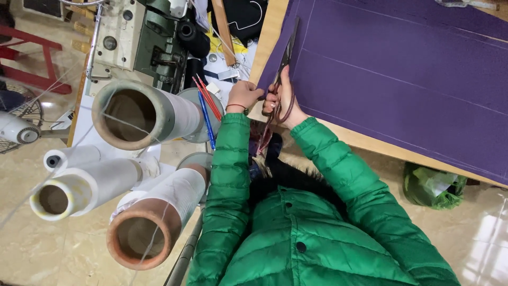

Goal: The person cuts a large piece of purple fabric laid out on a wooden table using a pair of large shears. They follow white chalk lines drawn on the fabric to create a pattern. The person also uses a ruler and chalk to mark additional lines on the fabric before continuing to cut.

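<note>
Right hand (281, 98) grips scissors (283, 63), left hand (243, 95) pinches purple cloth (397, 69) (thread cones (140, 114) beside) — unobstructed.

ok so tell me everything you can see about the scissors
The scissors are large tailor's shears with long dark metal blades and reddish-brown looped handles. The right hand grips the handles, fingers through the loops. The blades point away from the person, along a chalk line near the left edge of the purple fabric spread on the wooden table. The left hand holds the fabric edge beside them. Whether the blades are parted cannot be told.
</note>
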